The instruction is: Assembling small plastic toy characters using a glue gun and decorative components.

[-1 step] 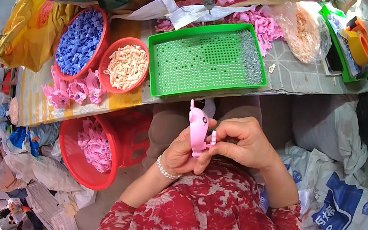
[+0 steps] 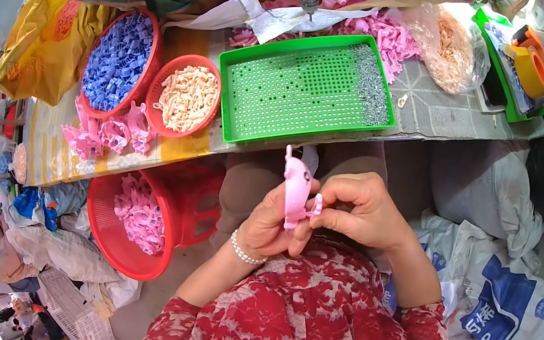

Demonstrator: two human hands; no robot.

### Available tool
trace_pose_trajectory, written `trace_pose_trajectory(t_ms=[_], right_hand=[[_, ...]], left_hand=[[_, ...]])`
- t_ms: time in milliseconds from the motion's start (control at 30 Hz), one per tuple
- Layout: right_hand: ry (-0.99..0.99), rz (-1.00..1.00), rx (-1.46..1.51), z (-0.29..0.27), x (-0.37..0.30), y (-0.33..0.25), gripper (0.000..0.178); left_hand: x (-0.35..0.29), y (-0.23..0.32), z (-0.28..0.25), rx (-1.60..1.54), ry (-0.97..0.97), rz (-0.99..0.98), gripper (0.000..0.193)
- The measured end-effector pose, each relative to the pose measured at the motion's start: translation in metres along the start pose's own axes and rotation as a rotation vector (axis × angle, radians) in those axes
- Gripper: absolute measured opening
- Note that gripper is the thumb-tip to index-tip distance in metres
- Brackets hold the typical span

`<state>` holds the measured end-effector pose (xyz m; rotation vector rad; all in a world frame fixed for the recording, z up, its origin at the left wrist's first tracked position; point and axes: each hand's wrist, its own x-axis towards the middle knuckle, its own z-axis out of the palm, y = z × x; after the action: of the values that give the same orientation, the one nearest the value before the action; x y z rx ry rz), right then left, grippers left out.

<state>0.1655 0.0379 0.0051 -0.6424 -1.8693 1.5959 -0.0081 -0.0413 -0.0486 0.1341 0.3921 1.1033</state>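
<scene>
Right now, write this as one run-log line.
left hand: holding pink animal-shaped part; right hand: at small pink piece; green tray: on table

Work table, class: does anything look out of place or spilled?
One small pale piece lies alone, right of the green tray; it looks stray, since similar-coloured pieces sit together in a red basket.

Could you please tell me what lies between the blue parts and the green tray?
In the head view, a small red basket of cream-coloured pieces stands between them.

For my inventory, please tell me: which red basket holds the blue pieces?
The larger red basket on the table, beside the yellow bag; the smaller red basket holds cream pieces, the lower red basket pink pieces.
</scene>
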Motion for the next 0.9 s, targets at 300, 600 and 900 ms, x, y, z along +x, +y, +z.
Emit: trace_pose_trajectory(t_ms=[300,600,900], right_hand=[[0.21,0.032,0.026,0.003,-0.006,0.02,0.008],[0.432,-0.008,-0.202,0.026,-0.002,0.02,0.009],[0.478,-0.018,-0.284,0.034,0.012,0.012,0.039]], left_hand=[[0.007,0.005,0.022,0.295,0.05,0.191,0.039],[-0.001,-0.001,0.023,0.413,0.155,0.392,0.025],[-0.003,0.005,0.023,0.524,0.303,0.441,0.022]])
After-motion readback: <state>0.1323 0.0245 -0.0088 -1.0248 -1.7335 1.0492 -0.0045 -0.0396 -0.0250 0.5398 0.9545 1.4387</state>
